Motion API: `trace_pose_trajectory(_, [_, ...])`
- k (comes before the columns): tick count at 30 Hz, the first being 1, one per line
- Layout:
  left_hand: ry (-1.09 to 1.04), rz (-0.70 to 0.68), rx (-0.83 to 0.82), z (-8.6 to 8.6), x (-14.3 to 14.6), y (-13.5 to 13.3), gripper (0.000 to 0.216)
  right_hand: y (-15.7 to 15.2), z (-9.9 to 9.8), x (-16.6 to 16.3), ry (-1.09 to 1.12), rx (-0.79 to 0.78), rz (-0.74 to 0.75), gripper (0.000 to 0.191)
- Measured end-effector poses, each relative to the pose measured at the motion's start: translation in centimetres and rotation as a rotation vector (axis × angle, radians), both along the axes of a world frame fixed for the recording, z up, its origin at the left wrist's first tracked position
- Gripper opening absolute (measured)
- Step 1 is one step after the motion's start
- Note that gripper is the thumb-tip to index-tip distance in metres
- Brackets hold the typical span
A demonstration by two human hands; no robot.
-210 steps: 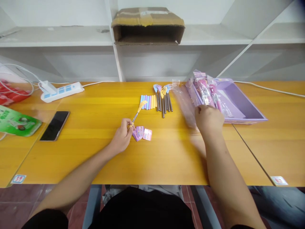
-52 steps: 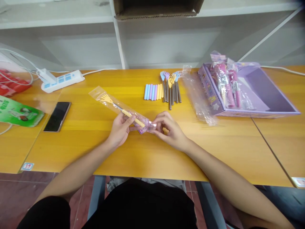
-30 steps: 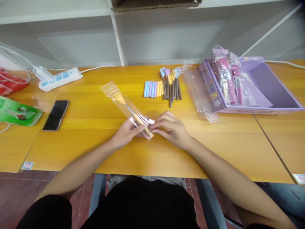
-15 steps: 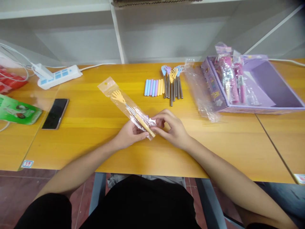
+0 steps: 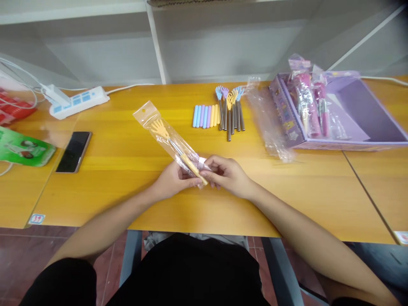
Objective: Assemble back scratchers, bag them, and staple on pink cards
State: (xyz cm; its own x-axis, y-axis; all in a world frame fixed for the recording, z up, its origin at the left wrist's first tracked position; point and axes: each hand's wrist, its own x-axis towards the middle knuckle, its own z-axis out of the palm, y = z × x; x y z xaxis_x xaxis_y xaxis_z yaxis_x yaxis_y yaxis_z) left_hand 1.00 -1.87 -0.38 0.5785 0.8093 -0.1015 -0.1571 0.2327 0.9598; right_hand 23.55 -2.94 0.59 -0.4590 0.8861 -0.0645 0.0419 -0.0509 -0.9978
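Observation:
A yellow back scratcher (image 5: 178, 148) with a hand-shaped head and a metal shaft lies inside a clear plastic bag (image 5: 144, 111), tilted with its head to the upper left. My left hand (image 5: 174, 180) is closed around the lower part of the bag, thumb near the handle's end. My right hand (image 5: 226, 175) pinches the bag's lower right edge, where a small white and purplish piece shows by the fingertips; what it is I cannot tell. Beyond my hands lie several back scratchers (image 5: 230, 112) with blue, purple and yellow heads, beside a row of pastel handle sleeves (image 5: 204, 116).
Clear plastic bags (image 5: 267, 127) lie right of the scratchers. A purple box (image 5: 353, 144) holds several bagged pink items (image 5: 307, 104). On the left are a phone (image 5: 74, 151), a power strip (image 5: 79, 102) and a green package (image 5: 25, 146). A shelf stands behind the table.
My right fingers have closed in on the bag's lower edge, and the white piece there looks different. The bag has shifted slightly right; my left hand keeps its hold.

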Motion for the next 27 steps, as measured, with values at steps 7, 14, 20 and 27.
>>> trace_pose_trajectory(7, [-0.050, -0.076, 0.009, 0.2, -0.3, 0.2, 0.061, 0.5, -0.7, -0.2, 0.153, -0.144, 0.032, 0.039])
trace_pose_trajectory(14, [-0.026, -0.053, -0.030, 1.2, -1.8, 1.4, 0.040, 0.2, 0.1, 0.4, 0.218, -0.292, 0.278, 0.038])
trace_pose_trajectory(20, [0.016, 0.533, -0.006, 2.6, -2.6, 3.3, 0.026, -0.8, 0.5, 0.2, 0.033, -0.336, 0.613, 0.034])
trace_pose_trajectory(27, [0.062, 0.476, -0.028, 2.3, -2.0, 2.6, 0.025, 0.3, 0.8, 1.4, -0.257, 0.047, 0.589, 0.042])
